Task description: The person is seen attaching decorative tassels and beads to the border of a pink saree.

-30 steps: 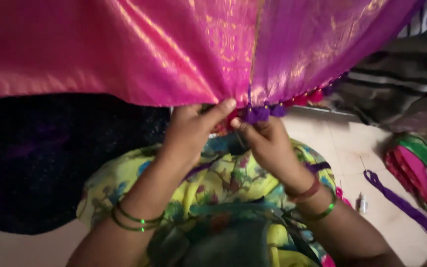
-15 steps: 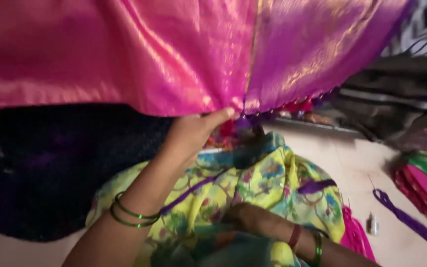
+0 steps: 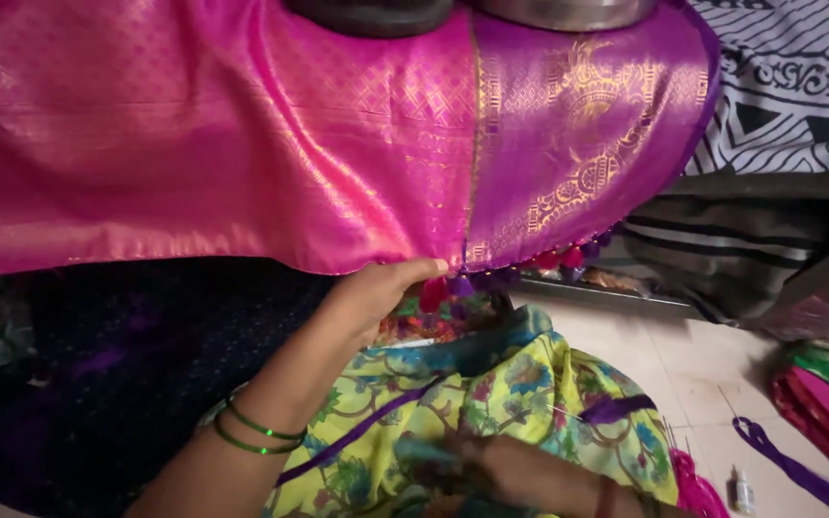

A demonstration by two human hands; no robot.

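Hanging from above, the pink and purple silk cloth (image 3: pixel 338 144) ends in a hem just over your lap, leaving open tiled floor (image 3: pixel 683 374) to your right. Your left hand (image 3: pixel 376 293) pinches that hem beside the small red and purple tassels (image 3: pixel 453 286), fingers closed on the cloth. Your right hand (image 3: pixel 491 470) lies low on the yellow floral garment (image 3: pixel 520 393), blurred; its grip can't be told.

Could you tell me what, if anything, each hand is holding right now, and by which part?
The left hand pinches the pink silk cloth at its lower tasselled edge. The right hand is blurred in the lap; its grip cannot be told.
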